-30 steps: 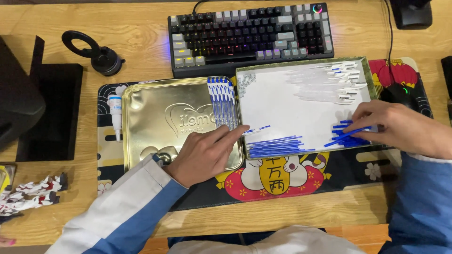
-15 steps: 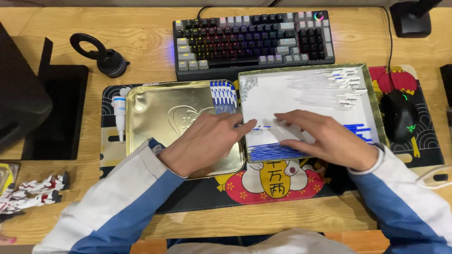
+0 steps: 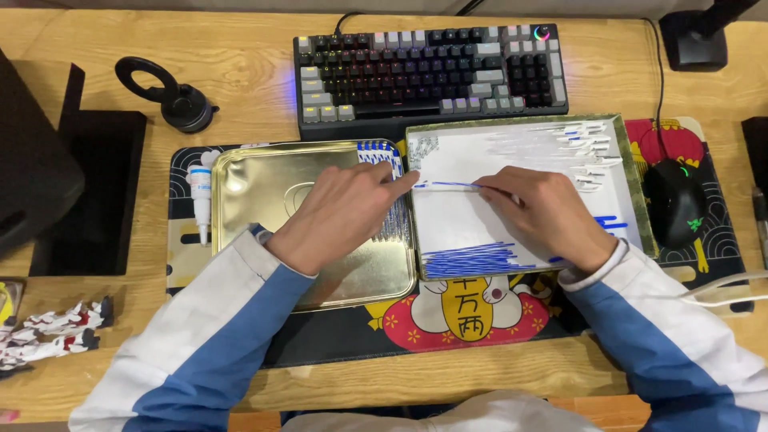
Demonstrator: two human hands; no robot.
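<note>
Both hands over a shallow tray lined with white paper [image 3: 520, 144], set on a printed desk mat [image 3: 480, 320] on the wooden table [image 3: 104, 48]. Between them a thin blue-and-white stick [image 3: 450, 185], lying level across the upper part of the paper. Left hand [image 3: 340, 212] reaching across from above a gold tin lid [image 3: 264, 184], fingertips together on the stick's left end. Right hand [image 3: 548, 212] pinched on the stick's right end, fingers curled down over it.

Judging by looks: very light, slender, probably easy to bend or crease, and likely to roll on the smooth paper. Best taken at the two ends with a gentle fingertip pinch, as here, not squeezed in the middle.

A row of blue sticks [image 3: 472, 260] packed side by side along the tray's lower edge; a few more [image 3: 610, 222] just past the right hand. Pale white sticks [image 3: 588, 148] scattered toward the upper right corner. Another bundle of blue-and-white sticks [image 3: 380, 156] at the lid's upper right edge. A small glue bottle [image 3: 200, 196] left of the lid, a keyboard [image 3: 432, 68] behind, a black mouse [image 3: 676, 204] at right.
</note>
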